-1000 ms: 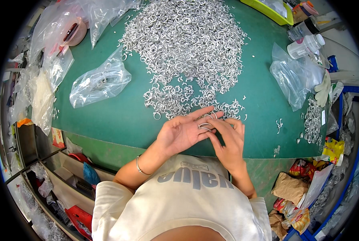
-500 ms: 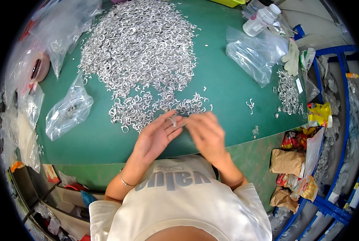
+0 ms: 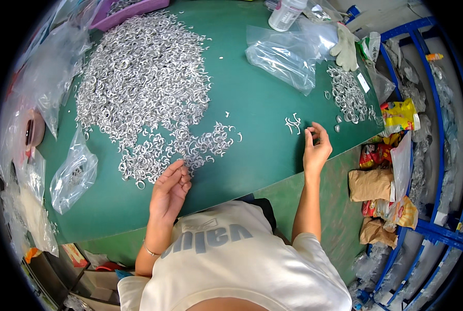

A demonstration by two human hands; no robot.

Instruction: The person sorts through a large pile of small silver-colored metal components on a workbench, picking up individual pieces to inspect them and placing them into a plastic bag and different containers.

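Left hand point(image 3: 170, 187) is hanging just inside the near edge of the green table point(image 3: 252, 171), with a bracelet point(image 3: 150, 251) circling the wrist. Its fingers are curling together, tips meeting the closest fringe of metal pieces; can't tell if they're gripping anything. Right hand point(image 3: 317, 150) is hanging over the same near edge, closer to the near right corner, fingers curving loosely, thumb standing apart, no piece showing in it.

Toward the table's left end, 1 clear bag point(image 3: 75, 171) is slumping, something small and grey showing inside, too blurred to name. Loose patch of silvery pieces point(image 3: 156, 155) is spreading from the heap toward the near edge, 1 whole ring point(image 3: 140, 184) lying at its fringe. Small cluster of thin curved pieces point(image 3: 293, 123) is lying just beside the right fingertips. By the right edge, a pile of rings point(image 3: 348, 96) is sitting, 2 small rounded pieces point(image 3: 337, 119) lying just near of it.

Going farther: main heap point(image 3: 143, 78) is filling much of the left half, another clear bag point(image 3: 288, 59) and a glove point(image 3: 345, 49) are lying toward the right, white bottle point(image 3: 287, 14) and purple tray point(image 3: 133, 14) are sitting near the far edge.

Progress, judging by amounts: cluster and ring pile are standing apart as small shares, heap and loose patch are holding the bulk, so probably little is done and most is remaining
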